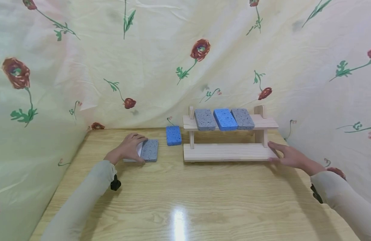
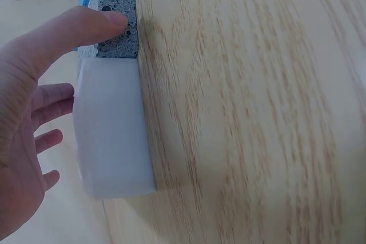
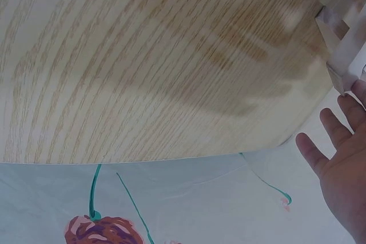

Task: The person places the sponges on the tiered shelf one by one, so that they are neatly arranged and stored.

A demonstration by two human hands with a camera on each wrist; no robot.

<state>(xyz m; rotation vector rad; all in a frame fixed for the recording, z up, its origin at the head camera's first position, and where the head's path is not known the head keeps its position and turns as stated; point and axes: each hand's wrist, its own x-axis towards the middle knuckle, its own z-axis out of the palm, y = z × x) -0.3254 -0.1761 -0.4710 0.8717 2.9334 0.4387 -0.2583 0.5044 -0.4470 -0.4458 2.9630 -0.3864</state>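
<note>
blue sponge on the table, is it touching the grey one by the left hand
Apart: the head view shows a strip of table between the blue sponge and the grey sponge.

A pale cream floral fabric (image 1: 155, 57) hangs as the backdrop, running from nine o'clock through twelve to three in the head view, with soft creases and folds. Red flowers on green stems are scattered over it: a large bloom (image 1: 200, 49) just past twelve, another (image 1: 16, 72) between nine and ten. Below the fabric lies a light wood-grain surface (image 1: 203, 194), spreading toward six o'clock, where a narrow white reflection (image 1: 179, 222) shines. Soft shadows fall on the surface toward four and between seven and eight.
</note>
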